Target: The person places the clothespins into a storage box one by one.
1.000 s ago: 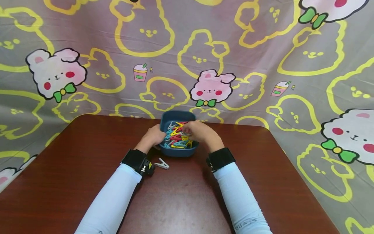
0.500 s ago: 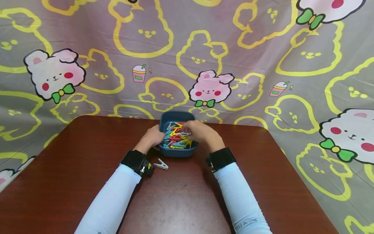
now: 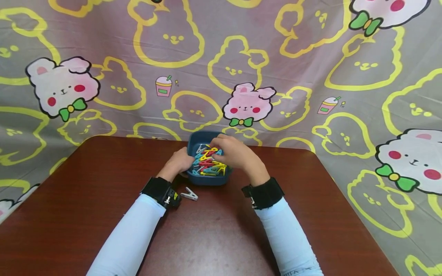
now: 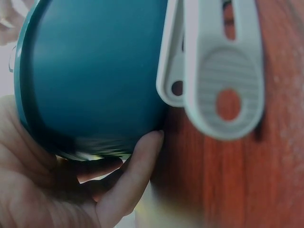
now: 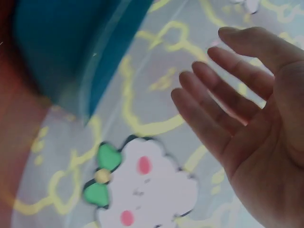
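A dark blue plastic basin [image 3: 210,180] stands near the table's far edge, filled with a heap of clothespins [image 3: 207,163] in red, yellow, blue and grey. At its left side my left hand [image 3: 177,163] grips the rim; in the left wrist view, the fingers [image 4: 135,175] curl against the basin's wall. Over the right part of the basin hovers my right hand [image 3: 238,153]. The right wrist view shows its fingers [image 5: 213,95] spread loosely, holding nothing, apart from the basin's wall [image 5: 57,47]. A single grey clothespin [image 3: 189,194] lies on the table, close to my left wrist.
The brown wooden table [image 3: 214,237] ends just behind the basin. Beyond it hangs a patterned curtain [image 3: 193,46] with cartoon rabbits. Black camera straps [image 3: 267,193] sit on both wrists over pale sleeves.
My right hand has risen from among the clothespins, its fingers moving upward and slightly away. The grey clothespin by its fingertips no longer shows. The left hand keeps its grip on the basin.
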`<move>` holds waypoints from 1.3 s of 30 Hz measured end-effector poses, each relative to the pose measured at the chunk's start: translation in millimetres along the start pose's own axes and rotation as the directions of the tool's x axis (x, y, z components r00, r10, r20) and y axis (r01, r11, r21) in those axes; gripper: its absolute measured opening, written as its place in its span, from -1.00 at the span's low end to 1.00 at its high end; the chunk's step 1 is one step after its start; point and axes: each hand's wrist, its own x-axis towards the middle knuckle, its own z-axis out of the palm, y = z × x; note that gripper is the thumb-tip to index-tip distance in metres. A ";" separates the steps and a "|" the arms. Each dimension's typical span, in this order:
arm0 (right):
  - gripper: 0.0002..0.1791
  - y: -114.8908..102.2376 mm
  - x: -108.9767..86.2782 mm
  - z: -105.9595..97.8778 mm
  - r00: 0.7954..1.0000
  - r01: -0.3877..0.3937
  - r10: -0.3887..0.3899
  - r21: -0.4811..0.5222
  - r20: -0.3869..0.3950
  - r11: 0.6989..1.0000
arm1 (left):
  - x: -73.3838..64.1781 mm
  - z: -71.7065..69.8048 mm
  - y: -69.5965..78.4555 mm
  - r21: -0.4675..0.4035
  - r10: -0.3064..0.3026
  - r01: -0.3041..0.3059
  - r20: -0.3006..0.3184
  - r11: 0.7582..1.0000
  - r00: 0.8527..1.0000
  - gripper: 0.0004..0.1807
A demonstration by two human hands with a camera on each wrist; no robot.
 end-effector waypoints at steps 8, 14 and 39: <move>-0.56 -52.6 -15.7 2.9 0.981 0.192 -0.190 -0.086 0.032 0.978 | 5.8 -3.9 -6.6 -0.008 0.053 -0.052 0.028 0.999 0.998 -0.45; -0.69 -72.2 -12.5 26.9 0.945 0.272 -0.251 -0.079 0.211 0.959 | 8.0 -4.4 -7.1 0.077 0.050 -0.051 0.018 0.996 0.999 -0.30; -0.83 -86.3 -4.6 86.8 0.952 0.193 -0.060 -0.436 0.300 0.879 | 23.3 3.4 -15.5 0.084 0.039 -0.035 -0.045 0.996 0.998 -0.50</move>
